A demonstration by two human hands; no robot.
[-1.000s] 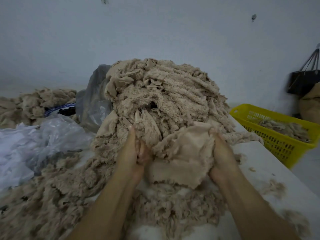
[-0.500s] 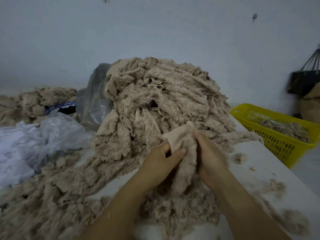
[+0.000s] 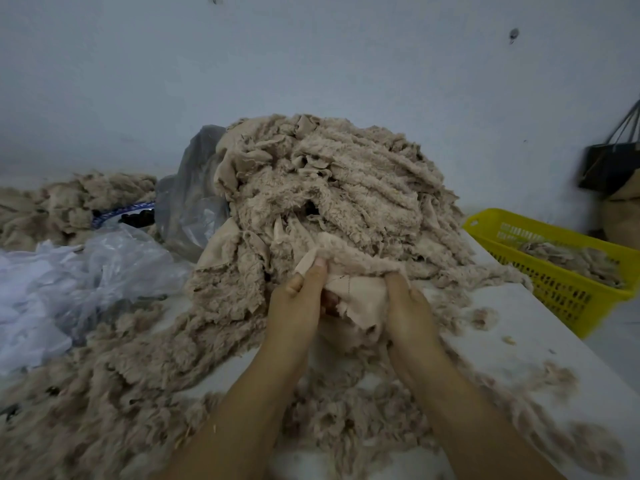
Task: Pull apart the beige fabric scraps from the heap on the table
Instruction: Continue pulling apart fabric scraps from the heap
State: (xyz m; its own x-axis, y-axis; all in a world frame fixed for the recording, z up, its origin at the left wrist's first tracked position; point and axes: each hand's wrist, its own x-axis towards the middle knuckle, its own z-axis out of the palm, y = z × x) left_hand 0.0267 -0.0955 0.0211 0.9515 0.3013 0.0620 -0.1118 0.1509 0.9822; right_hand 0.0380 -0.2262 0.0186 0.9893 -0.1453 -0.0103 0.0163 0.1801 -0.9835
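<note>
A tall heap of beige fleecy fabric scraps (image 3: 332, 188) rises at the middle of the white table (image 3: 540, 344). At its near foot my two hands hold one beige scrap (image 3: 360, 289) between them, smooth side toward me. My left hand (image 3: 298, 299) pinches the scrap's left edge with thumb on top. My right hand (image 3: 408, 306) grips its right edge, fingers curled under the cloth. Loose torn scraps (image 3: 114, 393) spread over the table in front of the heap and under my forearms.
A yellow plastic basket (image 3: 568, 296) with a few scraps stands off the table's right edge. Clear plastic bags (image 3: 69, 282) lie at the left, a grey bag (image 3: 194, 199) leans behind the heap. Another beige pile (image 3: 76, 199) sits far left. A dark bag (image 3: 613, 168) hangs on the wall.
My hands have moved apart again along one scrap, left hand now pinching its left edge higher up, right hand drawn to the right, and the scrap is stretched out between them.
</note>
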